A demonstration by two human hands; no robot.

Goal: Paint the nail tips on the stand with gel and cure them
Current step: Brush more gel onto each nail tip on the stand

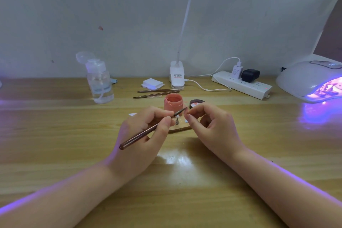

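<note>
Taking the open jar of pink gel (173, 102) as the landmark: far to its left a clear pump bottle (99, 81) is seen with its cap flipped back. Just behind the jar two spare brushes (157, 93) are laid flat, with a stack of white wipes (152, 83) and a clip lamp base (177, 76) further back. In front of the jar the nail stand (178, 122) is largely hidden by both hands — only a metal post and pale tips show. A brown brush (148, 131) is pinched by the left hand (142, 135). The right hand (212, 126) has thumb and forefinger pressed together at the bristle end; what is pinched cannot be told. The jar's lid (196, 103) lies just right. Further right a power strip (242, 85) is seen, then — at the far right — a lit curing lamp (312, 79).
</note>
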